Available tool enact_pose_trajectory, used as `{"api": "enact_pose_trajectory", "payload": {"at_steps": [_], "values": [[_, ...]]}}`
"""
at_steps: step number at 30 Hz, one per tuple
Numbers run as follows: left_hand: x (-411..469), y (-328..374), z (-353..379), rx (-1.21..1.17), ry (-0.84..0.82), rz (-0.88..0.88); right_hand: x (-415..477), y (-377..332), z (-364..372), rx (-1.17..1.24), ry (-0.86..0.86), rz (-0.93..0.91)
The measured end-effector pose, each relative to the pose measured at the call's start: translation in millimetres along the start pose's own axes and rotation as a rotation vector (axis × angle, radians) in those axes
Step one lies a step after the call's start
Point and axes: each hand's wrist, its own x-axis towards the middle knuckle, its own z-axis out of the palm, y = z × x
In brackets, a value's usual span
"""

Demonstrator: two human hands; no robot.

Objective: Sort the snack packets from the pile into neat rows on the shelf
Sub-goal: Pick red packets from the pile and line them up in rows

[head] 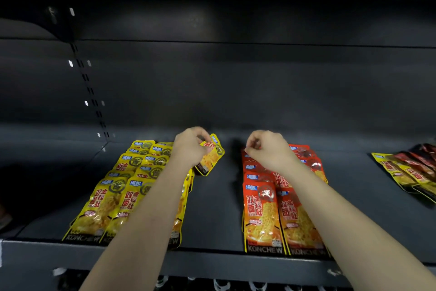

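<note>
One yellow packet (210, 156) sits tilted in your left hand (190, 149), pinched between the thumb and curled fingers. It is at the far end of the yellow rows (122, 187) on the left of the shelf (212, 208). Your right hand (267, 150) hovers over the far end of the red rows (262, 210), curled into a loose fist. Well apart on the right lies the mixed pile (405, 170).

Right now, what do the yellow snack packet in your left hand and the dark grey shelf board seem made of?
Yellow snack packet: glossy printed plastic film, probably foil-lined; it glints and creases. Dark grey shelf board: likely painted metal, matte; flat, thin front lip, slotted upright behind.
</note>
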Motion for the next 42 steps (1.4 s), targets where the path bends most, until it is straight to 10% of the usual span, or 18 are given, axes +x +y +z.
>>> {"api": "enact_pose_trajectory", "payload": {"at_steps": [27,42], "values": [[-2.2,-2.9,20.8,0.722,0.197,0.057,-4.5,13.8,1.0,0.168,0.116,0.008],[-11.1,38.3,29.3,0.645,0.269,0.364,-11.8,38.0,-40.4,0.177,0.157,0.017]]}}
